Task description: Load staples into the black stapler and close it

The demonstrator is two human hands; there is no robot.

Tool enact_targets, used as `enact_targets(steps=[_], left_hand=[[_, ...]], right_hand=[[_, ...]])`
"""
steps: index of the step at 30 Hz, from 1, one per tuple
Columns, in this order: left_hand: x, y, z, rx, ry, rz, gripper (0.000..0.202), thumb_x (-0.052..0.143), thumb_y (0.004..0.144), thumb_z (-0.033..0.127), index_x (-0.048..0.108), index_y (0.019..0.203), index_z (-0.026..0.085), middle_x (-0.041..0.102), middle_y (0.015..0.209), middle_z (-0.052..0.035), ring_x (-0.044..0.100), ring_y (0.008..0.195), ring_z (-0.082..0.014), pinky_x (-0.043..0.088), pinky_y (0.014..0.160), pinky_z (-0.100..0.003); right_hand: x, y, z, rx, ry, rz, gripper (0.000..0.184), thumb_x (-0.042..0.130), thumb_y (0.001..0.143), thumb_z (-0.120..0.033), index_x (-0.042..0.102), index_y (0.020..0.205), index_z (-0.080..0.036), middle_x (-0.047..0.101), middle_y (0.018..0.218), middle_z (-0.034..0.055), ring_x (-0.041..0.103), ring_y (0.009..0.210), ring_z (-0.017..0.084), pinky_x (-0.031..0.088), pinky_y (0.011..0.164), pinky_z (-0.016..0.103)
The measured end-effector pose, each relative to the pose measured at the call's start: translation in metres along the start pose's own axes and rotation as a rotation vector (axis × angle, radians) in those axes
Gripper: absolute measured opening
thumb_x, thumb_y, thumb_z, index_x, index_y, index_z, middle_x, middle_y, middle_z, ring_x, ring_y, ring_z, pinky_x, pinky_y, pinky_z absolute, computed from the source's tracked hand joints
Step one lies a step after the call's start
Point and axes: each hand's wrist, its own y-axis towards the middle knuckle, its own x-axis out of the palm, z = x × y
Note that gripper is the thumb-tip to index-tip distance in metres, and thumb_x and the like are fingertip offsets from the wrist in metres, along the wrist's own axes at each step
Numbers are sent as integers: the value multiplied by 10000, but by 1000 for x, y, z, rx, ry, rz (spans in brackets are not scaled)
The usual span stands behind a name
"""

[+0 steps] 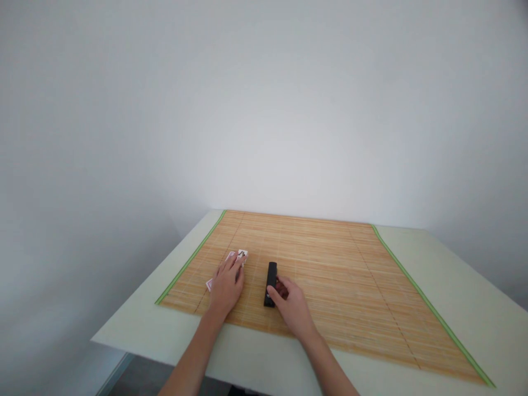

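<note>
My left hand (225, 280) lies palm down on the left part of a bamboo mat (322, 253), its fingers stretched out. Under and beside those fingers are a playing card with a reddish patterned border (209, 285) and a small white piece with dark marks (242, 253); the hand covers most of both. To the right, a slim black bar-shaped object (271, 278) lies lengthwise on the mat, its exact kind unclear. My right hand (291, 302) grips its near right side, thumb on top and the other fingers curled along the edge.
The mat has green-edged sides and covers much of a pale table (412, 242). A plain white wall (289, 110) rises behind the table and along its left. The table's front edge runs below my forearms, with dark floor (144, 374) visible at lower left.
</note>
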Motion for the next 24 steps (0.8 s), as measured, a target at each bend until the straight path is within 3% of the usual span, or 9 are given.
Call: enact_targets(steps=[5, 8, 12, 24], left_hand=[[4, -3, -5, -15, -43, 6, 418, 409, 1024, 252, 573, 1401, 328, 513, 1528, -27, 416, 1453, -241, 354, 1203, -504], [5, -4, -10, -37, -55, -6, 413, 397, 1026, 240, 594, 1381, 317, 528, 1511, -33, 443, 1432, -240, 378, 1187, -505], [4, -4, -12, -60, -83, -2, 403, 402, 1024, 239, 618, 1357, 308, 553, 1483, -38, 481, 1396, -241, 393, 1178, -509], [0, -4, -4, -72, -79, -1, 401, 408, 1023, 242, 615, 1359, 310, 558, 1469, -45, 492, 1373, -248, 393, 1170, -503]], right_hand=[[52, 20, -27, -30, -69, 32, 283, 604, 925, -406, 742, 1073, -208, 712, 908, 53, 626, 786, 208, 470, 728, 302], [71, 23, -35, -34, -98, 55, 284, 578, 944, -407, 732, 1089, -216, 709, 967, 60, 630, 840, 209, 465, 760, 296], [78, 21, -36, -18, -110, 77, 283, 563, 955, -418, 724, 1065, -214, 709, 974, 60, 631, 852, 202, 459, 772, 291], [82, 19, -33, 84, -179, 134, 314, 601, 919, -486, 673, 768, -221, 693, 732, 27, 610, 673, 185, 410, 624, 279]])
